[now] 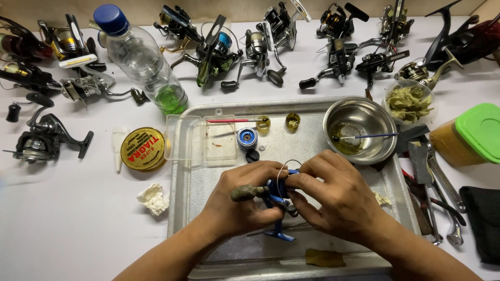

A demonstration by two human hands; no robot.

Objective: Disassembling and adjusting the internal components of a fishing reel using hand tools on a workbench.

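Observation:
Over a metal tray both my hands hold a small blue fishing reel. My left hand grips its body, with the grey handle knob sticking out to the left. My right hand pinches the reel's top, where a thin wire bail loops up. The reel's blue foot points down toward me. A blue spool and a small black cap lie on the tray just beyond my hands.
A steel bowl with a brush, a clear plastic box, a plastic bottle, a round yellow tin, a green-lidded jar, pliers and wrenches at right. Several fishing reels line the back and left.

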